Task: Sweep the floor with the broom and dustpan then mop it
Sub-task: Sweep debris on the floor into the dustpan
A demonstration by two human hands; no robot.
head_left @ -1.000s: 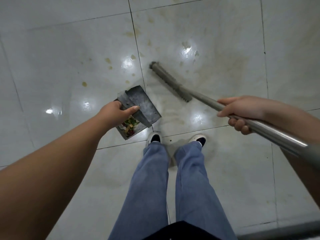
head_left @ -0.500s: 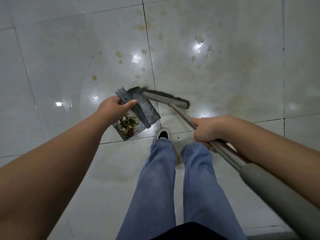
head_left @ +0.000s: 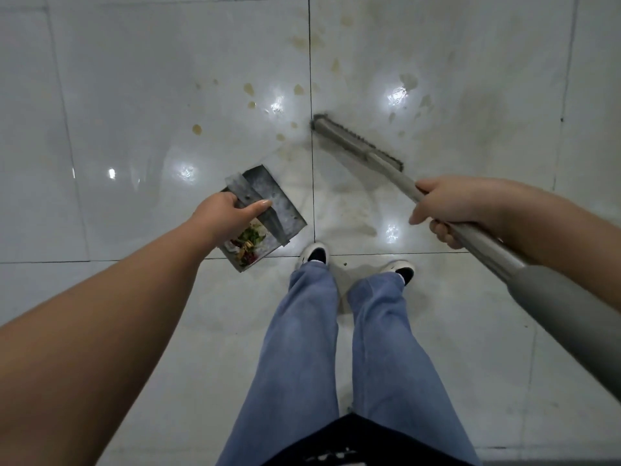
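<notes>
Dustpan (head_left: pixel 268 203) first: our left hand (head_left: pixel 226 211) is closed on its handle, holding it low with scraps already gathered toward the wrist end, mouth facing away from us. Between our hands lie small yellowish spots (head_left: pixel 248 89) on the floor (head_left: pixel 134 95) — beyond the pan. Our right hand (head_left: pixel 447 210) is wrapped round the broom (head_left: pixel 356 141) shaft, its head ahead of that hand. We should keep the pan lip flat and draw short strokes toward it — no flicking.

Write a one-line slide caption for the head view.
Left hand holds a debris-filled dustpan while the right hand grips the broom over a stained tile floor.
</notes>
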